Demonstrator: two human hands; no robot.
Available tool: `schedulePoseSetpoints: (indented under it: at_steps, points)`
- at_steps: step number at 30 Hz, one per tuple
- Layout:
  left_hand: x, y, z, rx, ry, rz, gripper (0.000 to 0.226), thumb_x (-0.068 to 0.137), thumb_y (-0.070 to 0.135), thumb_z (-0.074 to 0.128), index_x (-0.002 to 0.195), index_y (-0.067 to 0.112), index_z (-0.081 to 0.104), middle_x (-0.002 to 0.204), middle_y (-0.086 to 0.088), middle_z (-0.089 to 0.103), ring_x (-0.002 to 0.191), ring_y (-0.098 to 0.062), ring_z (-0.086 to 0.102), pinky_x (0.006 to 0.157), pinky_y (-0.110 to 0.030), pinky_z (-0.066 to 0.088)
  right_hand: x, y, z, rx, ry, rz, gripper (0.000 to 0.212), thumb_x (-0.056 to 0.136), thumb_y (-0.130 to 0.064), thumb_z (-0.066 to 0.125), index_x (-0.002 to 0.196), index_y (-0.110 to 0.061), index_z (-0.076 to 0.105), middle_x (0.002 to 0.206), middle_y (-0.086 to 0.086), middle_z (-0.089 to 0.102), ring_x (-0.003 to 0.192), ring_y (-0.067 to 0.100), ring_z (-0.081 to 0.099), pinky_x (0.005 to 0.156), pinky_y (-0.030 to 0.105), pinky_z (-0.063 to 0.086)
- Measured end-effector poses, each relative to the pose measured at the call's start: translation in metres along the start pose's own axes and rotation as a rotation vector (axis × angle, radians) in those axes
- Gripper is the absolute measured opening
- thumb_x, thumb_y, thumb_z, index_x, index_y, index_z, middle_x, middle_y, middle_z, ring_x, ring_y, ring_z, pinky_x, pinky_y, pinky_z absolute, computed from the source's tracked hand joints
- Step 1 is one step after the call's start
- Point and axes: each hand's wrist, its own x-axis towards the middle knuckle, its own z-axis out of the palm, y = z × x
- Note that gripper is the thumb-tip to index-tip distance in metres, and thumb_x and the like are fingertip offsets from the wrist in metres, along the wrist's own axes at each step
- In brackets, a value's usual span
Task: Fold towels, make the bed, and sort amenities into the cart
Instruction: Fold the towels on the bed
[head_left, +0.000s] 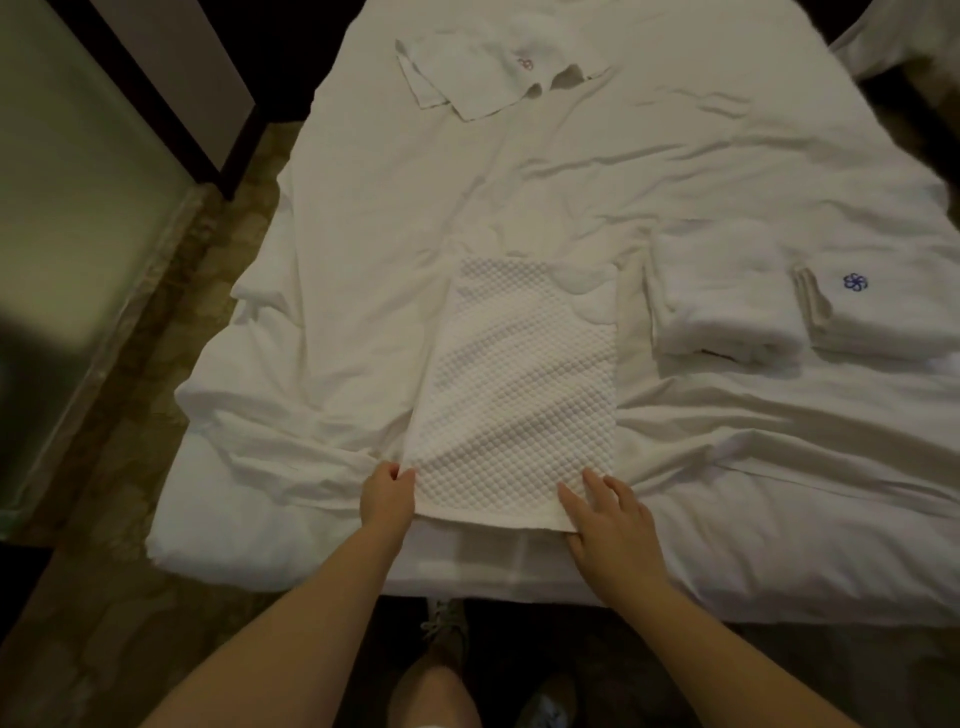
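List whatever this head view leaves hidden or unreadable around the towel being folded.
- Left hand fingertips: tucked behind the waffle towel edge, so its grip is unclear.
- Folded towels: how many are stacked is too dim to tell.
- Red emblem on the far cloth: too small.
- Cart: nowhere in view.

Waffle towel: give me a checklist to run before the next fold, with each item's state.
1. Waffle towel lies flat on the bed: ok.
2. Left hand grips the near left corner: ok.
3. Right hand grips the near right corner: not ok, it rests open and flat on it.
4. Near edges line up: not ok, a lower layer sticks out.
5. Path away from the person free of the folded stack: ok.
6. Far edge square: cannot tell.
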Motion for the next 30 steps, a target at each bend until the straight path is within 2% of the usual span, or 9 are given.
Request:
schedulePoseSetpoints:
  at_steps: [3, 5, 9, 13, 15, 18, 21, 25, 30]
  points:
    - [0.008, 0.016, -0.002, -0.016, -0.116, 0.043, 0.033, 0.094, 0.024, 0.055, 0.121, 0.006, 0.045, 0.118, -0.015, 0.056, 0.097, -0.026, 0.052, 0.083, -0.033, 0.042, 0.005, 0.004, -0.006, 0.235, -0.032, 0.061, 0.062, 0.082, -0.06, 0.048, 0.135, -0.027, 0.05, 0.147, 0.008, 0.038, 0.133, 0.032, 0.036, 0.107, 0.042, 0.034]
    - [0.012, 0.02, -0.005, -0.014, -0.19, 0.102, 0.062, 0.09, 0.03, 0.063, 0.139, 0.008, 0.033, 0.134, -0.014, 0.048, 0.114, -0.028, 0.051, 0.094, -0.035, 0.041, 0.011, 0.004, -0.015, 0.582, -0.018, 0.233, 0.06, 0.089, -0.051, 0.053, 0.141, -0.024, 0.041, 0.153, 0.009, 0.023, 0.138, 0.026, 0.024, 0.112, 0.035, 0.021]
    - [0.012, 0.02, -0.012, -0.037, -0.276, 0.199, 0.085, 0.084, 0.028, 0.071, 0.15, 0.02, 0.019, 0.146, -0.006, 0.038, 0.13, -0.027, 0.041, 0.101, -0.034, 0.036, 0.029, 0.004, -0.037, 0.957, -0.047, 0.456, 0.057, 0.091, -0.016, 0.059, 0.143, -0.02, 0.037, 0.143, 0.011, 0.036, 0.125, 0.025, 0.043, 0.1, 0.031, 0.037]
    - [0.006, 0.025, -0.019, -0.179, -0.322, 0.226, 0.057, 0.094, 0.019, 0.059, 0.144, 0.032, 0.035, 0.14, 0.006, 0.039, 0.13, -0.019, 0.04, 0.108, -0.031, 0.032, 0.028, 0.003, -0.049, 1.208, -0.234, 0.553, 0.036, 0.089, -0.011, 0.056, 0.12, -0.028, 0.052, 0.114, 0.005, 0.05, 0.083, 0.014, 0.053, 0.074, 0.034, 0.052]
    - [0.007, 0.039, -0.025, -0.297, -0.336, 0.144, 0.044, 0.094, 0.016, 0.057, 0.135, 0.031, 0.05, 0.134, 0.003, 0.049, 0.118, -0.019, 0.052, 0.1, -0.038, 0.046, 0.031, 0.002, -0.06, 1.408, -0.184, 0.625, 0.02, 0.089, -0.008, 0.056, 0.102, -0.022, 0.06, 0.108, 0.005, 0.054, 0.082, 0.015, 0.055, 0.066, 0.032, 0.053]
    - [0.013, 0.074, -0.039, -0.42, -0.408, -0.007, 0.019, 0.094, 0.012, 0.053, 0.103, 0.018, 0.069, 0.106, -0.004, 0.064, 0.084, -0.013, 0.058, 0.061, -0.024, 0.052, 0.046, 0.005, -0.083, 1.81, -0.069, 0.71, 0.008, 0.091, -0.014, 0.056, 0.093, -0.015, 0.065, 0.096, 0.008, 0.063, 0.078, 0.017, 0.061, 0.056, 0.026, 0.053]
    - [0.025, 0.115, -0.05, -0.773, -0.467, -0.206, 0.022, 0.096, 0.016, 0.045, 0.087, 0.006, 0.063, 0.074, -0.01, 0.068, 0.068, -0.019, 0.063, 0.052, -0.024, 0.056, 0.068, 0.009, -0.11, 2.153, -0.063, 0.645, 0.024, 0.094, -0.028, 0.05, 0.106, -0.012, 0.063, 0.088, 0.009, 0.071, 0.082, 0.02, 0.069, 0.075, 0.03, 0.056]
    - [0.05, 0.16, -0.051, -0.933, -0.604, -0.228, 0.031, 0.095, 0.021, 0.04, 0.097, -0.004, 0.058, 0.082, -0.022, 0.07, 0.081, -0.03, 0.07, 0.077, -0.038, 0.056, 0.113, 0.013, -0.132, 1.93, 0.002, 0.498, 0.02, 0.091, -0.009, 0.054, 0.11, -0.01, 0.061, 0.098, 0.009, 0.068, 0.095, 0.019, 0.064, 0.092, 0.032, 0.048]
    - [0.102, 0.197, -0.015, -0.624, -0.482, 0.057, 0.018, 0.087, -0.009, 0.051, 0.103, -0.004, 0.059, 0.1, -0.015, 0.064, 0.091, -0.022, 0.061, 0.081, -0.027, 0.052, 0.196, 0.029, -0.138, 1.588, 0.232, 0.699, 0.015, 0.094, -0.013, 0.057, 0.079, -0.008, 0.058, 0.054, 0.001, 0.066, 0.044, 0.006, 0.062, 0.046, 0.017, 0.051]
